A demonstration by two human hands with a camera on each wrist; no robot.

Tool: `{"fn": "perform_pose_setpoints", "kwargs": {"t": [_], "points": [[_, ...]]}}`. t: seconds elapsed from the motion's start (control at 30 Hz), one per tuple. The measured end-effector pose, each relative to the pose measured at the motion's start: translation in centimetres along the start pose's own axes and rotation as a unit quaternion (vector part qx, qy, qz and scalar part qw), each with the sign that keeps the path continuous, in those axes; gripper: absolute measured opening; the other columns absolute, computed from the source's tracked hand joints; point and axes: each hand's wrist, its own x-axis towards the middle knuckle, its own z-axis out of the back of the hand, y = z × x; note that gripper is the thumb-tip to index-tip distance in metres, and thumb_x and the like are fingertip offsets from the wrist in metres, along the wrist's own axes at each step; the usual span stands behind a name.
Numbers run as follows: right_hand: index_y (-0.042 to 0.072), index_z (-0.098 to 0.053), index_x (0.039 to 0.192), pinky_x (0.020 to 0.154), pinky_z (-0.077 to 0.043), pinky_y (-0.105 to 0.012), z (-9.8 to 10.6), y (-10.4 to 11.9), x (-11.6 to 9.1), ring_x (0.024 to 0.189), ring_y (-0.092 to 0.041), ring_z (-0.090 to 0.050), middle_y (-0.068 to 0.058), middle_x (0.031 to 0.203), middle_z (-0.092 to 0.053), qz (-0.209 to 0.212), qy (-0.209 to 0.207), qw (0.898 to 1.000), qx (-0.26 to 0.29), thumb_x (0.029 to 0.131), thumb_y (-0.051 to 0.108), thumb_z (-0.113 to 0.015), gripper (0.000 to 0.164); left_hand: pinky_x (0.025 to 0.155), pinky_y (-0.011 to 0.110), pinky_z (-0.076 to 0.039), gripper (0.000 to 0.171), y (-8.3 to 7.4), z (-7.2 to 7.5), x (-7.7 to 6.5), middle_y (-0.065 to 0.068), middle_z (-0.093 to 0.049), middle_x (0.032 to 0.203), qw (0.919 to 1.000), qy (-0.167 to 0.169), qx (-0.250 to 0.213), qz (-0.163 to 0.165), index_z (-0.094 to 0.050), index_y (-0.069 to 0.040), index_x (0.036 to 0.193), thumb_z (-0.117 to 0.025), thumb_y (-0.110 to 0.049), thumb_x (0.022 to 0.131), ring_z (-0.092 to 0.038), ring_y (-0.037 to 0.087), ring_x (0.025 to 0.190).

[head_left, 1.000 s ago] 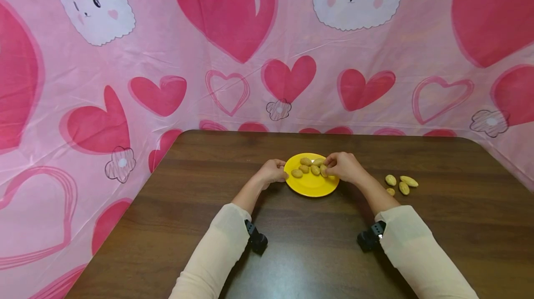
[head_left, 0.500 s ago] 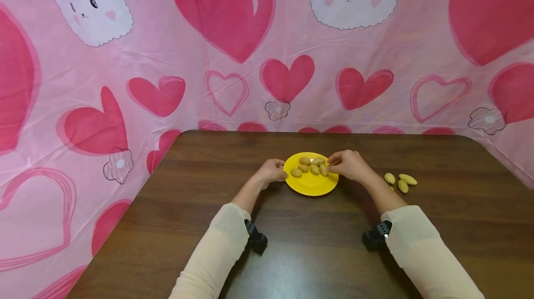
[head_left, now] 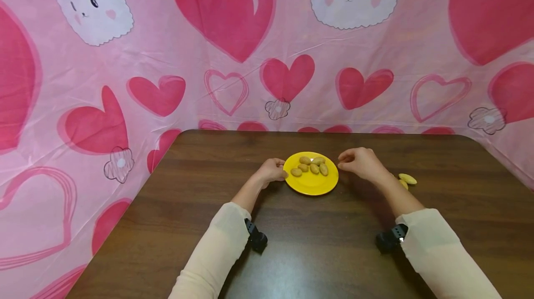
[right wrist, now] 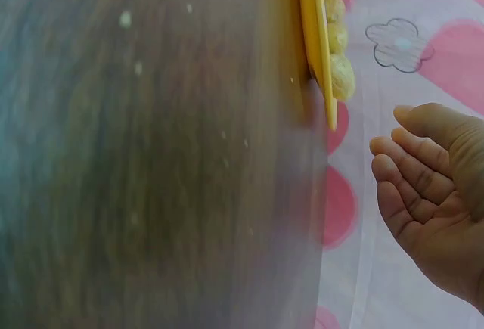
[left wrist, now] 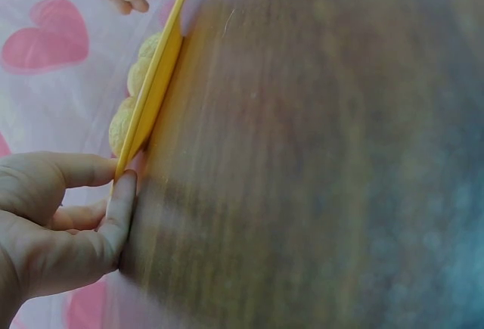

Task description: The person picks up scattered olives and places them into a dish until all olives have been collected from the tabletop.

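A round yellow plate (head_left: 310, 186) rests on the table with several small oval, yellowish-brown lumps (head_left: 314, 169) gathered on its far half. At its left edge my left hand (head_left: 270, 172) pinches the rim; the left wrist view shows the thumb and a finger (left wrist: 98, 170) on either side of it. My right hand (head_left: 362, 162) hovers just off the plate's right rim. In the right wrist view its loosely bent fingers (right wrist: 408, 174) hold nothing, and the thumb stands apart from them.
More oval lumps (head_left: 408, 179) lie on the brown wooden table (head_left: 310, 243) right of the plate, partly hidden by the right forearm. A pink cloth (head_left: 233, 99) with hearts hangs behind the table's far edge. Each forearm wears a black wrist camera (head_left: 257, 241).
My right hand has drawn away to the right from the lumps on the plate, its forearm now covering some of the loose ones. The left hand stays on the rim.
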Motion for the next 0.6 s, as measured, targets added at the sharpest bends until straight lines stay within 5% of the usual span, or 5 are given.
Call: {"fn": "perform_pose_setpoints", "kwargs": {"t": [0.6], "points": [[-0.001, -0.068, 0.099, 0.070, -0.052, -0.040, 2.6, -2.0, -2.3, 0.077, -0.025, -0.059, -0.009, 0.086, -0.068, 0.004, -0.039, 0.998, -0.042, 0.084, 0.019, -0.067, 0.026, 0.080, 0.031, -0.053, 0.044, -0.3, -0.1, -0.4, 0.019, -0.052, 0.117, 1.0000, 0.002, -0.007, 0.004, -0.047, 0.009, 0.126, -0.058, 0.008, 0.084, -0.057, 0.028, 0.103]]}}
